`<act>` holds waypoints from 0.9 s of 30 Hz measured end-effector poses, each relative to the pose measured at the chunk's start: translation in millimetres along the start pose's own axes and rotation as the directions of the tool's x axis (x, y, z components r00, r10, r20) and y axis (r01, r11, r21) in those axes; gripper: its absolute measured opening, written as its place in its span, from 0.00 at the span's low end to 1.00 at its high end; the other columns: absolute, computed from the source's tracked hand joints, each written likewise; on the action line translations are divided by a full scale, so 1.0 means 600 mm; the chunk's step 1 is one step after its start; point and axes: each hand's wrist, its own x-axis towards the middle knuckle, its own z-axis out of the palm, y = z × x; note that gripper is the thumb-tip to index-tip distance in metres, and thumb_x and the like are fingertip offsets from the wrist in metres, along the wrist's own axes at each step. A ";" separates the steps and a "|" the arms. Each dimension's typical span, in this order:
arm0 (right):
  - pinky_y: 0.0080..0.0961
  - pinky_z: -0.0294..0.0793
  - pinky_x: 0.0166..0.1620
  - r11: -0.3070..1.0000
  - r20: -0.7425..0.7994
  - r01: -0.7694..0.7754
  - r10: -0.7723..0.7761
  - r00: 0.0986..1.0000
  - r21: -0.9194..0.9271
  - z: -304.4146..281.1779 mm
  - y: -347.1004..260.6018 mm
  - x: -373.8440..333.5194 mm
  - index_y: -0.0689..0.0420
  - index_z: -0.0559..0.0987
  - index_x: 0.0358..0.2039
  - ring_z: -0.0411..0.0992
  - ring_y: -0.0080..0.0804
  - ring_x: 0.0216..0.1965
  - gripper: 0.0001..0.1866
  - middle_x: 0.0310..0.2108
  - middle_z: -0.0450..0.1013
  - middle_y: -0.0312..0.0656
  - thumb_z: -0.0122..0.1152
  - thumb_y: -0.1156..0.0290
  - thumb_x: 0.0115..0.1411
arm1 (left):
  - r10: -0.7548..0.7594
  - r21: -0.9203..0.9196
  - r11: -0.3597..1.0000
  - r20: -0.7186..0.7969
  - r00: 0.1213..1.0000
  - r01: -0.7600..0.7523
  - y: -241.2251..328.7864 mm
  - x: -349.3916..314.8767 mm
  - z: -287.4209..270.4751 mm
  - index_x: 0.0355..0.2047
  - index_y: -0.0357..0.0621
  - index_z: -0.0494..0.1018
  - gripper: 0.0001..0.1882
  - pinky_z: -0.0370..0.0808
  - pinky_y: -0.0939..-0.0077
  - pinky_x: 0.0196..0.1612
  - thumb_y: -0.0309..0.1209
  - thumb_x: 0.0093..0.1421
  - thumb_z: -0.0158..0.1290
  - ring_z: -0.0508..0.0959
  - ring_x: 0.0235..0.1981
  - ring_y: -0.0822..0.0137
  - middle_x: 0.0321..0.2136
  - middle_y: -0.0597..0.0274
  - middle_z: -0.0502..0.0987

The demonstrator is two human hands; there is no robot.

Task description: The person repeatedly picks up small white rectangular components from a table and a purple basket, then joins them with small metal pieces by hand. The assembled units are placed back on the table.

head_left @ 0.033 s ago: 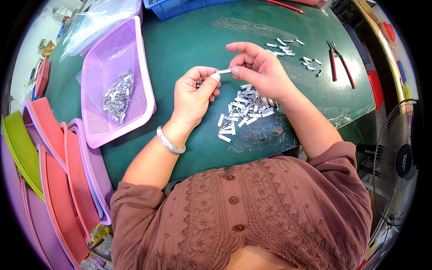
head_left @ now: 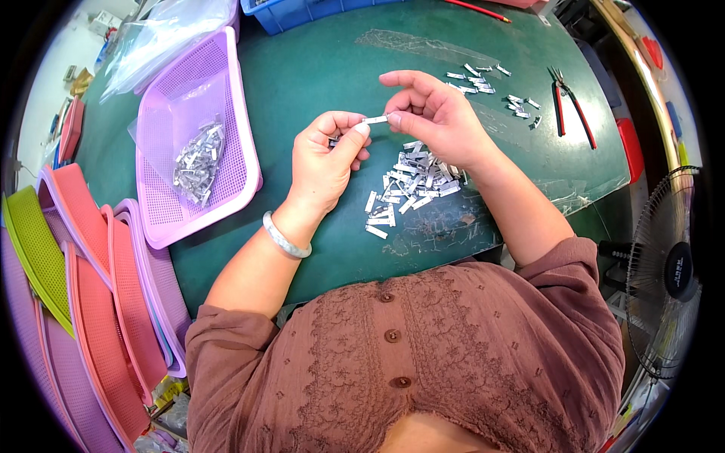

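Note:
Between my two hands is a small flat silvery metal piece [head_left: 375, 119]. My left hand [head_left: 325, 162] pinches its left end between thumb and forefinger. Its right end sits at the thumb and fingertips of my right hand [head_left: 442, 121], whose upper finger stretches out free. Something small and metallic [head_left: 333, 141] also shows inside the curled left fingers, partly hidden. Just below my right hand lies a loose pile of similar metal pieces [head_left: 423, 180] on the green table [head_left: 302, 68]. Beyond that hand are smaller groups of pieces [head_left: 479, 81].
A lilac perforated basket [head_left: 245, 170] at the left holds a clear bag of metal pieces [head_left: 198, 166]. Red-handled pliers [head_left: 572, 113] lie at the right. A blue bin [head_left: 325, 13] stands at the back, stacked baskets [head_left: 113, 325] lower left, a fan [head_left: 664, 272] right.

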 end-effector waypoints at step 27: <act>0.18 0.70 0.37 0.814 0.004 0.340 -0.383 0.924 -0.471 0.007 -0.007 -0.004 0.59 0.68 0.49 0.70 0.21 0.29 0.25 0.27 0.72 0.36 0.56 0.85 0.49 | 0.050 0.015 0.999 -0.030 0.998 -0.050 0.003 -0.002 0.006 0.35 0.38 0.72 0.07 0.66 0.88 0.23 0.22 0.55 0.52 0.71 0.22 0.78 0.25 0.66 0.72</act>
